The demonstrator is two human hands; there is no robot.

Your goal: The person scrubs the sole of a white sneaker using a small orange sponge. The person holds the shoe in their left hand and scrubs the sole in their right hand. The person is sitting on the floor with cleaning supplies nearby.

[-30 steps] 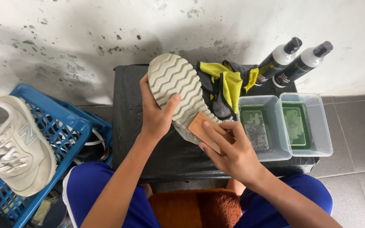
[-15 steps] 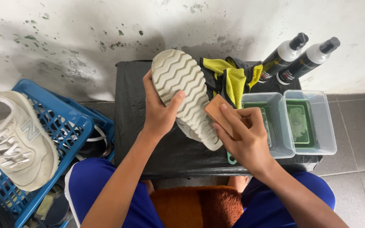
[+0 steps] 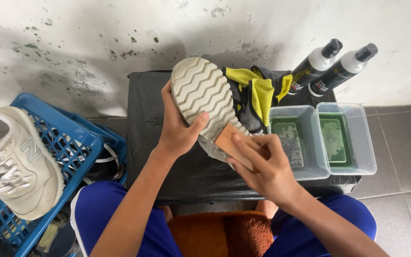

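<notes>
My left hand [image 3: 179,128] grips a shoe [image 3: 204,97] turned sole-up, its pale zigzag tread facing me, above a black-covered table [image 3: 146,119]. The thumb lies across the tread near the heel. My right hand [image 3: 262,169] holds a wooden-backed brush [image 3: 228,142] pressed against the heel end of the sole. The brush bristles are hidden under the wood and my fingers.
A yellow and grey cloth [image 3: 258,93] lies behind the shoe. Two clear tubs of green liquid [image 3: 293,138] [image 3: 346,138] stand at the right, with two spray bottles [image 3: 315,64] [image 3: 343,69] behind. A blue crate [image 3: 67,143] at left carries a white sneaker [image 3: 17,166]. A brown towel [image 3: 222,233] covers my lap.
The brush has slid back and forth along the sole, out toward the middle half a second ago and now back down at the heel end. My left hand keeps its hold on the shoe.
</notes>
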